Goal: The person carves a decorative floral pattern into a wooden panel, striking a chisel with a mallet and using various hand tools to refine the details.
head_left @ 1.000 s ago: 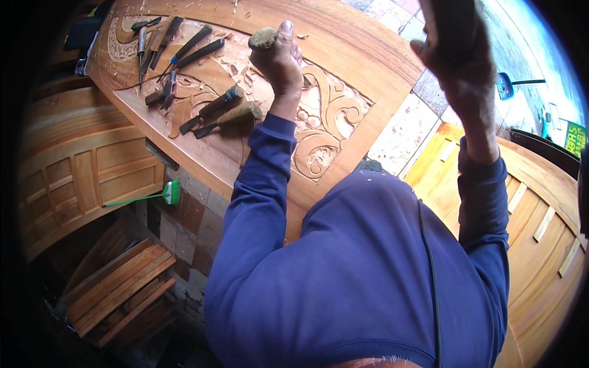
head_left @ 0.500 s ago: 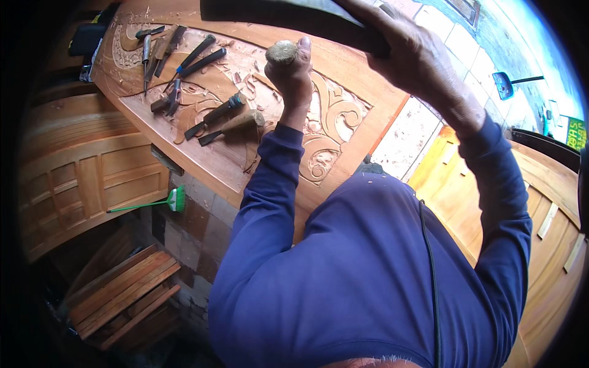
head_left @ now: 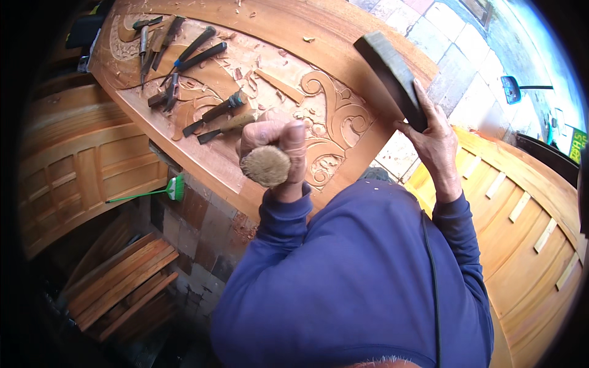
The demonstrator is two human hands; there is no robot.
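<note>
My left hand (head_left: 293,144) is closed in a fist around a wooden-handled chisel (head_left: 265,166). The handle's worn, round butt faces up, and its blade is hidden below my fist. My right hand (head_left: 437,138) grips the near end of a long dark wooden block (head_left: 388,70), raised and tilted over the right side of the carved wooden panel (head_left: 343,116). Scrollwork and loose shavings cover the panel's sunken field. Just left of my left fist lie a wooden-handled chisel (head_left: 230,124), partly covered by it, and a dark-handled chisel (head_left: 216,111).
Several more carving tools (head_left: 199,52) and a small hammer (head_left: 169,95) lie on the panel's far left. A green broom (head_left: 176,187) and stacked boards (head_left: 126,279) are below left. Another large wooden panel (head_left: 509,245) stands to my right.
My right hand has come down and nearer with the block, which has swung from nearly level to a steep slant. My left hand has moved nearer to me with the chisel.
</note>
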